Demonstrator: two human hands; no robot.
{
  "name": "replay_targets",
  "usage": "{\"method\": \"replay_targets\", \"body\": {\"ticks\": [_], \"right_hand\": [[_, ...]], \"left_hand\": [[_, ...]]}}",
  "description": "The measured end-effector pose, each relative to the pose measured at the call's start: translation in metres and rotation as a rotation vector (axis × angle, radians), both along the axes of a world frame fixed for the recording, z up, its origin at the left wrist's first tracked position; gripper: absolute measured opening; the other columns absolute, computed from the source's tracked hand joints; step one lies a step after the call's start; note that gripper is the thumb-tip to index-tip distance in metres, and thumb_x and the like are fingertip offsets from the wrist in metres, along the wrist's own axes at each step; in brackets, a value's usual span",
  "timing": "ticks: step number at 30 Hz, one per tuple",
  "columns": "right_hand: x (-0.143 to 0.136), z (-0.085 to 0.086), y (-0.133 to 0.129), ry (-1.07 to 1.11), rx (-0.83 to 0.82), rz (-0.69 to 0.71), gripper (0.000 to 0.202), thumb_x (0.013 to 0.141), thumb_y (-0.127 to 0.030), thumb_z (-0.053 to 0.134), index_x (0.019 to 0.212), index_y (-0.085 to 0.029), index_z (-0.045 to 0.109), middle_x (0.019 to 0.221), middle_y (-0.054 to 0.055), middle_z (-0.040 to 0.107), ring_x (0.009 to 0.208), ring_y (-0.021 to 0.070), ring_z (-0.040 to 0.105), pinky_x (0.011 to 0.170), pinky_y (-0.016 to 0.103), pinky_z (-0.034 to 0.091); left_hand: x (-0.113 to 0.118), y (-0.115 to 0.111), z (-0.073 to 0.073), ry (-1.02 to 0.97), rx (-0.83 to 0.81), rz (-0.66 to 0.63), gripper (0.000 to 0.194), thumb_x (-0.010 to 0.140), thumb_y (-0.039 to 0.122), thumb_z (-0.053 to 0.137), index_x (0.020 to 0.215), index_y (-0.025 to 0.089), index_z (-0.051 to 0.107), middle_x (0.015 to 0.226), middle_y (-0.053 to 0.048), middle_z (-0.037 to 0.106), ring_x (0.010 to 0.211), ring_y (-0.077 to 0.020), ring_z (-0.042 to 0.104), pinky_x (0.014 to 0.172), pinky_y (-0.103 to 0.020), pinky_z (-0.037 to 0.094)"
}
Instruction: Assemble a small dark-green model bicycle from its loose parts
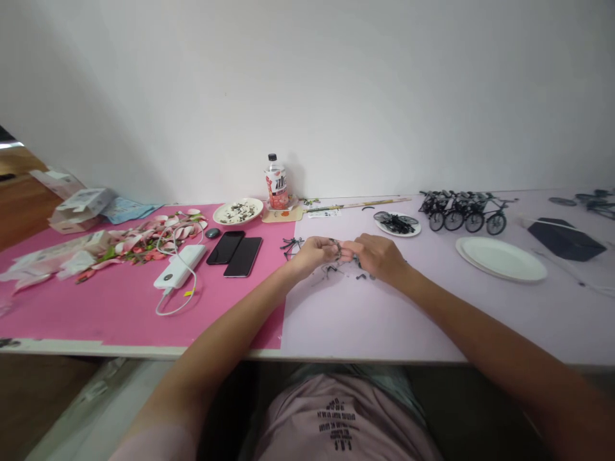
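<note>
- Surface: table covered in pink [240, 314] on the left and pale lilac [365, 320] on the right, against a plain wall [355, 96].
- Left hand [313, 253]: thumb and fingers appear pinched on a small dark part [337, 247], held just above the lilac covering.
- Right hand [382, 256]: fingers bent inward, meeting the left fingertips at that part; whether they grip it cannot be told.
- Nearby: loose dark pieces [330, 269] lie beneath the hands; a dark spindly cluster [291, 244] sits beside the left hand.
- Beyond the right hand: a small plate [415, 231] bears black parts, including a spoked wheel [383, 218]; miniature bicycles [464, 211] stand in a row farther right.
- Step in hand, as judged: two-handed fingertip work on one tiny piece.
- Demand, as judged: steady support from the left, with light, precisely aligned pressure from the right.
</note>
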State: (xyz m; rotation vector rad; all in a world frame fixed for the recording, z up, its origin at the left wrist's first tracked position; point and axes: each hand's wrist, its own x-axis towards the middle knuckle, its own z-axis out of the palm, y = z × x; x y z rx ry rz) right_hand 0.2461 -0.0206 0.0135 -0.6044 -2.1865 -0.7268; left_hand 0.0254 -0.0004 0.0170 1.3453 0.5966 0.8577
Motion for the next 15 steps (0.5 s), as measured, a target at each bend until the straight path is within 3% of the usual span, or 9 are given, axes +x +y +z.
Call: {"method": "replay_targets", "body": {"ticks": [2,6,10,15], "right_hand": [[0.000,0.002,0.000,-0.034,0.021,-0.011,0.031,0.100,-0.004,0.053,0.123,-0.023,0.061,0.069,-0.002,0.060,0.061,0.0164,0.055,0.058,0.029,0.037],[-0.003,-0.001,0.001,0.142,-0.050,-0.034,0.024,0.105,-0.011,0.047,0.123,-0.022,0.059,0.082,0.003,0.069,0.069,0.0175,0.063,0.061,0.029,0.042],[-0.009,-0.006,-0.003,0.425,-0.366,-0.014,0.024,0.112,-0.027,0.039,0.128,-0.023,0.056,0.083,0.003,0.068,0.067,0.0184,0.065,0.062,0.029,0.046],[-0.017,-0.007,-0.008,0.672,-0.701,0.112,0.026,0.111,-0.044,0.041,0.128,-0.025,0.049,0.075,-0.001,0.060,0.062,0.0169,0.058,0.061,0.030,0.047]], "left_hand": [[-0.001,0.000,0.002,0.012,0.005,-0.006,0.041,0.069,0.046,0.093,0.080,0.012,0.072,0.081,-0.009,0.080,0.086,-0.0261,0.080,0.097,-0.042,0.061],[0.007,-0.001,-0.002,-0.004,0.161,0.150,0.032,0.080,0.037,0.086,0.095,0.011,0.075,0.090,-0.012,0.081,0.094,-0.0275,0.080,0.096,-0.042,0.061],[0.013,-0.004,-0.009,0.067,0.354,0.276,0.017,0.092,0.022,0.070,0.104,0.012,0.077,0.105,-0.014,0.081,0.106,-0.0273,0.079,0.096,-0.038,0.060],[0.009,-0.009,-0.007,0.238,0.613,0.433,0.033,0.092,0.006,0.057,0.113,0.016,0.080,0.107,-0.010,0.082,0.095,-0.0193,0.076,0.087,-0.030,0.059]]}}
